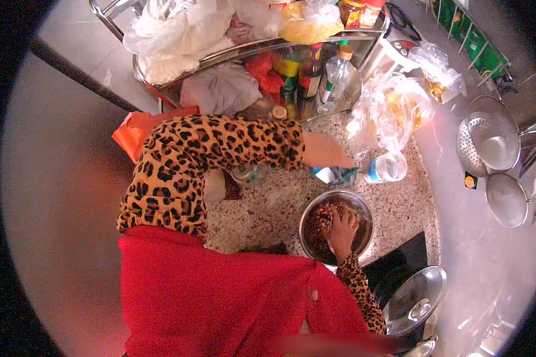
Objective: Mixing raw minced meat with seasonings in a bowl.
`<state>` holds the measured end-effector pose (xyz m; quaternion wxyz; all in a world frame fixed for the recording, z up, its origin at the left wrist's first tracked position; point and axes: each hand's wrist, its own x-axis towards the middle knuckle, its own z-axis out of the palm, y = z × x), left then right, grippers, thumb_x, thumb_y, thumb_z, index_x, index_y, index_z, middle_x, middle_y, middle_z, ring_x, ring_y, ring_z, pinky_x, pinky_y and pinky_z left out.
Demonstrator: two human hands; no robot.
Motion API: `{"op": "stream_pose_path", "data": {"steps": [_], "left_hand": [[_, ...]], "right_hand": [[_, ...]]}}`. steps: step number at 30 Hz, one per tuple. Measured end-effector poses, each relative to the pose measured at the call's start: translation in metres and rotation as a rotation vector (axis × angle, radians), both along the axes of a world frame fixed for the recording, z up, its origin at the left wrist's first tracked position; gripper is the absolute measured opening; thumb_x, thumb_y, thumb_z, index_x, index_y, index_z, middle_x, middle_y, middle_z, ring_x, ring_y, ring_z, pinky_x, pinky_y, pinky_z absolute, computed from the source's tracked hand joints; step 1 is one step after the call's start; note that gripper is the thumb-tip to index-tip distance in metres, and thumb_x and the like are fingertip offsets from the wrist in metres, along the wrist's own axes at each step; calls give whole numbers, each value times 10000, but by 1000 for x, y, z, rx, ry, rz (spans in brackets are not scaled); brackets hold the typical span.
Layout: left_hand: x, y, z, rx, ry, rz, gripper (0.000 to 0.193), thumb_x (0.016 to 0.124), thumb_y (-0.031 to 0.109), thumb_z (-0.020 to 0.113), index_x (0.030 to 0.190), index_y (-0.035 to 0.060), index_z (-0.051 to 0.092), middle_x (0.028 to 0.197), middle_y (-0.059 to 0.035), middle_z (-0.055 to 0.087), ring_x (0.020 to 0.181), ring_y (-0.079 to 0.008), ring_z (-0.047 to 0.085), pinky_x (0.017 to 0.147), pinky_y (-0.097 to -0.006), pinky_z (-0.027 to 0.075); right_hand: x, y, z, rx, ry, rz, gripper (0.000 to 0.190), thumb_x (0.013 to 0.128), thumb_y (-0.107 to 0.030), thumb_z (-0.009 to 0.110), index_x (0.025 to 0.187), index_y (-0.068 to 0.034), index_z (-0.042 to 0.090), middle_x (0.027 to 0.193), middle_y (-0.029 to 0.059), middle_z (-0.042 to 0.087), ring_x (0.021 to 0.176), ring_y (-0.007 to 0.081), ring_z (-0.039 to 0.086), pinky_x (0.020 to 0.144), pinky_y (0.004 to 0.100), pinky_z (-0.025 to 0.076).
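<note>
My left hand is stretched across the counter, its fingers closed over a small teal-and-white packet. The hand itself hides part of that packet. Below it stands a round metal bowl containing a dark reddish-brown food mixture. Inside the bowl, my right hand touches the mixture with its fingers spread; the fingertips seem to hold nothing. A clear plastic tub with a blue label lies to the right of the packet.
Bottles and plastic bags fill a metal rack behind the speckled counter. More bags lie at the right. A glass lid leans near the black cooktop. Strainers hang on the wall.
</note>
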<state>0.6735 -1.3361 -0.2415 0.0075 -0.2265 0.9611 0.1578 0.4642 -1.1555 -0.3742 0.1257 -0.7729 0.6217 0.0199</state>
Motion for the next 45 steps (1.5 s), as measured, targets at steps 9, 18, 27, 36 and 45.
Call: {"op": "stream_pose_path", "data": {"steps": [9,18,27,36,45], "left_hand": [[49,-75,16,-55,251,80,274,759,65,445,1031,85,472,788,-217,562,754,-388,564,641,-446,450],[107,-133,6,69,68,414,270,703,15,529,965,5,464,808,-174,545,823,-298,558,726,-396,431],[169,-149,-63,-473,76,563,363,664,118,595,1014,81,506,886,-175,569,872,-344,551,741,-436,431],[139,-167,-58,-77,90,933,507,725,406,575,1077,50,493,1019,-200,556,935,-350,544,825,-427,429],[176,-185,-59,-201,-125,1076,437,725,309,604,998,-25,532,939,-218,570,894,-344,564,768,-416,458]], "right_hand": [[-8,9,-4,-88,2,25,619,717,-409,635,1240,-165,409,1273,158,366,1152,391,339,925,540,274],[-8,6,-3,-171,-60,31,664,715,-444,626,1282,-208,374,1262,171,377,1150,416,342,908,582,272],[-8,3,-2,-87,-82,-10,643,701,-415,639,1258,-203,400,1233,151,406,1148,404,350,934,562,258],[-12,11,10,-78,-90,-41,594,746,-448,583,1256,-203,402,1227,169,402,1151,391,343,908,577,283],[-6,-1,-19,-172,-79,-69,523,720,-268,612,1210,-188,447,1155,156,438,1086,349,403,848,532,356]]}}
